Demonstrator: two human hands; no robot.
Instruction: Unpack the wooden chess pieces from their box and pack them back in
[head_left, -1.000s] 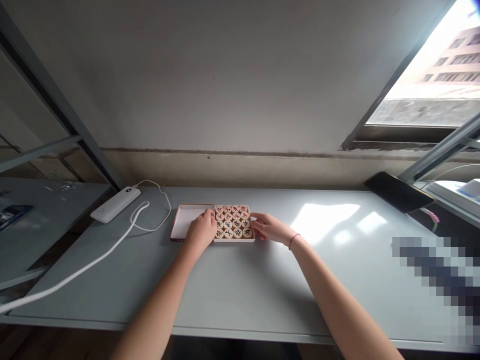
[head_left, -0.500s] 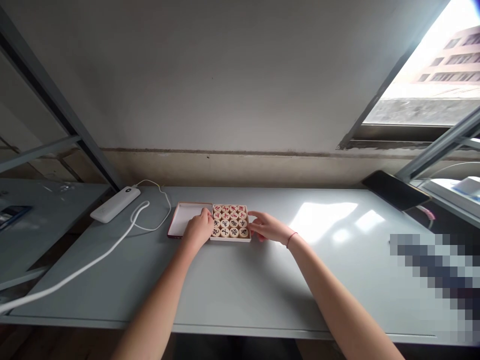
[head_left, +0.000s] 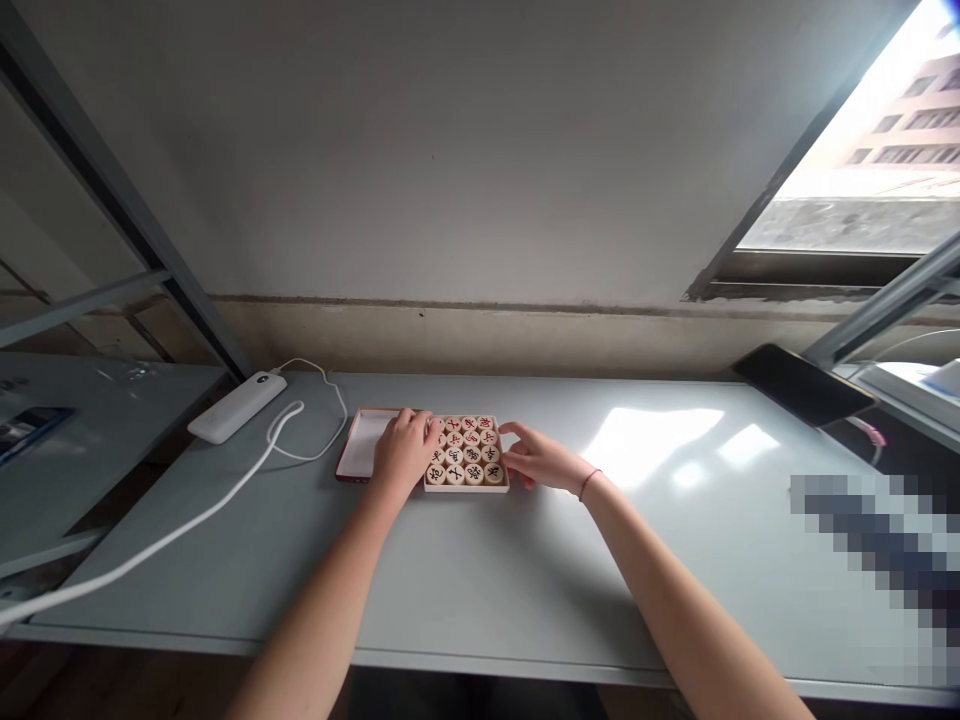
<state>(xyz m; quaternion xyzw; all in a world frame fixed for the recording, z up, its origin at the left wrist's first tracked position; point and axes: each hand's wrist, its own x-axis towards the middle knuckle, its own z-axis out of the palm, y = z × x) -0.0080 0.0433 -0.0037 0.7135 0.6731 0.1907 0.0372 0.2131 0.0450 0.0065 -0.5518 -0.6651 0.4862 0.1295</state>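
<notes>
A shallow box (head_left: 468, 488) lies on the desk, filled with round wooden Chinese chess pieces (head_left: 472, 454). The back rows bear red characters, the front rows black ones. Close against its left side lies the upturned lid (head_left: 365, 440), white inside with a dark red rim. My left hand (head_left: 405, 448) is closed at the box's left side, thumb side at the left pieces, and covers part of the lid. On the other side, my right hand (head_left: 546, 460) has index finger and thumb against the right wall; its remaining fingers are curled beneath.
A white power bank (head_left: 237, 407) with a white cable (head_left: 225, 496) lies on the left of the grey desk (head_left: 480, 590). At the right rear is a black phone-like slab (head_left: 802, 384). Metal frames stand at both sides; a wall runs behind.
The box has shifted slightly toward me. My left hand has moved a little away from me, its fingers now reaching further over the lid's right edge. My right hand stays at the box's right wall.
</notes>
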